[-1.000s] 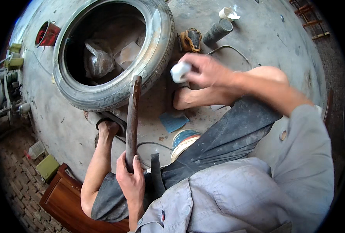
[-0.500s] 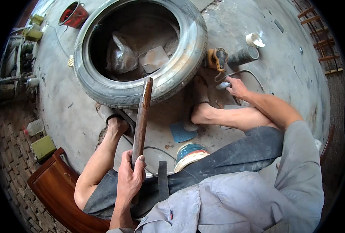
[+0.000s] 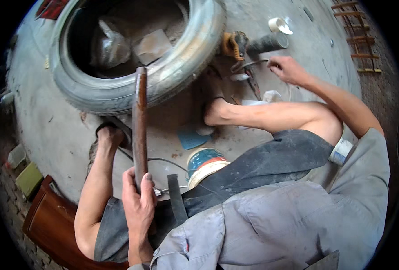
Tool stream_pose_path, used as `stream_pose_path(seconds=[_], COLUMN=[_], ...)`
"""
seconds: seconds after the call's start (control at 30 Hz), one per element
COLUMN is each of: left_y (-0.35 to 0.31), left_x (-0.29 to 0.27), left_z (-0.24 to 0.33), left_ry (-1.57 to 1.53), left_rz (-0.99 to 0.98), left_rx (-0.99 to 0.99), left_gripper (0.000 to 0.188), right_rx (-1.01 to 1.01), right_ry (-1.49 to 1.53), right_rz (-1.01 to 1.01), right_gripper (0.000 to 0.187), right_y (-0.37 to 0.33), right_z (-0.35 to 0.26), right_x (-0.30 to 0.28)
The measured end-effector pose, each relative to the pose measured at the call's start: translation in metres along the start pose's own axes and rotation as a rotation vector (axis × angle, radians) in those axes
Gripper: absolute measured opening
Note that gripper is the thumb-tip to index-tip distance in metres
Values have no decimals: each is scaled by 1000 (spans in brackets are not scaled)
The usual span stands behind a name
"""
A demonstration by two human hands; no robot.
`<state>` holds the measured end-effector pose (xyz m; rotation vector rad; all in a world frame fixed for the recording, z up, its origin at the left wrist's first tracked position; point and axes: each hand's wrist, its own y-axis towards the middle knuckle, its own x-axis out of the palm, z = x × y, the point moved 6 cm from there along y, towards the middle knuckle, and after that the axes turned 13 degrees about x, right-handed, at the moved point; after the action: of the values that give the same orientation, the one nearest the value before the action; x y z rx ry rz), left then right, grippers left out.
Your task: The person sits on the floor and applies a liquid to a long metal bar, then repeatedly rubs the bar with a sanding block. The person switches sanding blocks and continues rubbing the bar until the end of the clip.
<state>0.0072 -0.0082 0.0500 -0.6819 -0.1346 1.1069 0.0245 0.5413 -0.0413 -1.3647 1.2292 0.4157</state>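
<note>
- The left grip (image 3: 138, 200) is raised from a forearm that comes in at the lower edge, its thumb on the near side and its fingers wrapped around the wooden bar (image 3: 140, 121).
- The right grip (image 3: 288, 71) is at the end of an outstretched arm that reaches past the bent right knee; its fingers are loosely curled, nothing shows in it, and it looks released.
- The wooden bar is clasped in the left grip near its lower part, and its long upper length rises above the thumb, nearly upright in view, tilted slightly left.
- The bar's top end overlaps the near wall of the tyre (image 3: 181, 74) in view; whether they touch cannot be told.
- Nearest to the right grip is a dark cable (image 3: 261, 61); a small white object (image 3: 240, 77) lies to the grip's left, apart from it.
- Beyond them on the floor (image 3: 325, 85) are one orange-and-black power tool (image 3: 234, 45), one dark cylinder (image 3: 271, 42) on its side just beside it, and one white container (image 3: 278, 25).
- Counted: one bar, one tyre, and inside the tyre one clear plastic bag (image 3: 115, 48) and one flat pale piece (image 3: 153, 46).
- Between the legs: one blue-and-white bucket (image 3: 203, 163) and one blue sheet (image 3: 192, 139).
</note>
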Motion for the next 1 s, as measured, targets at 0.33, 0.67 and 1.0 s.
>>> stream_pose_path(seconds=[0.33, 0.67, 1.0], left_y=[-5, -1, -6], left_x=[9, 19, 40], left_z=[-14, -3, 29], left_ry=[-51, -7, 163], left_rz=[-57, 2, -83], left_rx=[95, 164, 86], left_gripper=[15, 27, 19], right_rx=[480, 1119, 838], right_ry=[434, 706, 773], right_rz=[372, 489, 292], right_gripper=[25, 34, 66], right_y=[-66, -194, -84], right_z=[81, 188, 248], right_x=[131, 286, 250])
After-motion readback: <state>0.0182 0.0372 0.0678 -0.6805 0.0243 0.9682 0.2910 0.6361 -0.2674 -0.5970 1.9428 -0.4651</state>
